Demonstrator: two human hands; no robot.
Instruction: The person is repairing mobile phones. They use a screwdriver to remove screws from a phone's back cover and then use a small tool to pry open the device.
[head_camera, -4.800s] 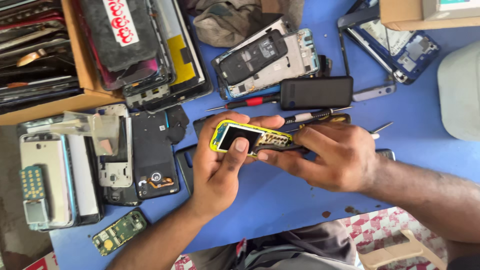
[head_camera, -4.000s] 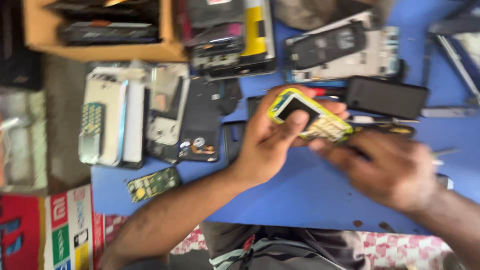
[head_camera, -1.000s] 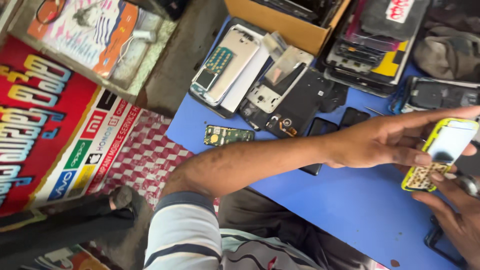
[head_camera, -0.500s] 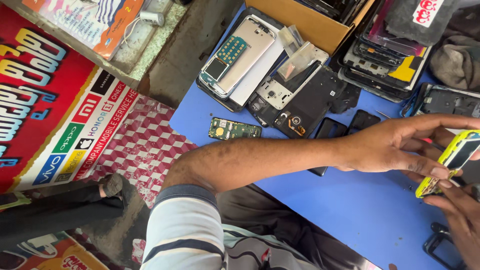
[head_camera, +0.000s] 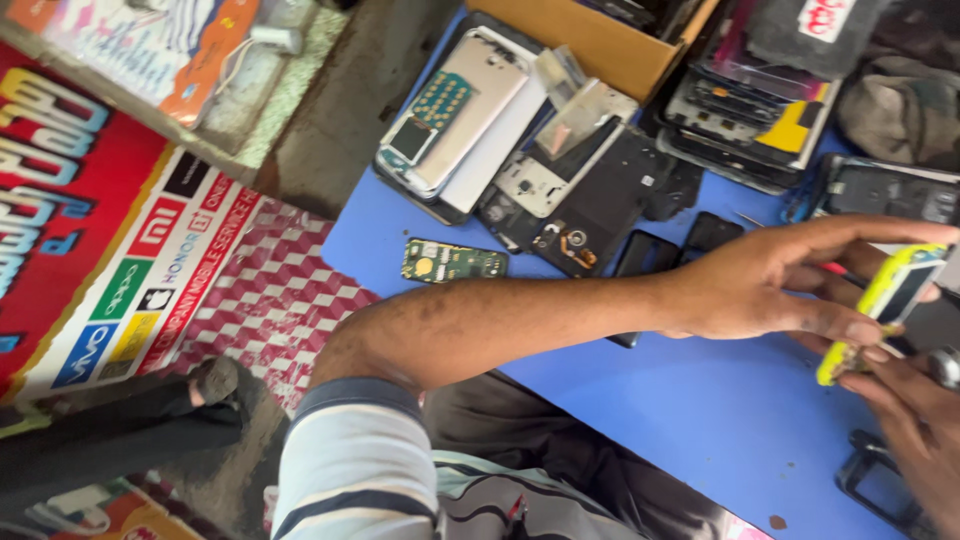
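Yellow plastic frames the small phone (head_camera: 893, 300) held at the 3 o'clock edge of the view, above the blue table (head_camera: 640, 420). The left hand (head_camera: 770, 290) reaches in from the striped sleeve (head_camera: 350, 460) at 6 o'clock, its forearm crossing the table; thumb and fingers are closed around the phone's near side, pinching it, with the index finger stretched along the top. The right hand (head_camera: 915, 425) comes up from 4 o'clock, its fingertips pressed to the phone's lower end; how firmly it grips I cannot tell, since it is cut off by the edge.

Near the centre a loose green circuit board (head_camera: 452, 262) lies flat on the table, well apart from both hands. At 12 o'clock a pile of phone shells and back covers (head_camera: 540, 150) lies beside a cardboard box (head_camera: 590, 40) filled with more parts. Two dark glass panels (head_camera: 680, 245) lie just beyond the left wrist. A dark phone frame (head_camera: 880, 485) lies at 4 o'clock, just beside the right hand. At 9 o'clock a red poster (head_camera: 90, 240) lies on the floor next to a checked red cloth (head_camera: 290, 310).
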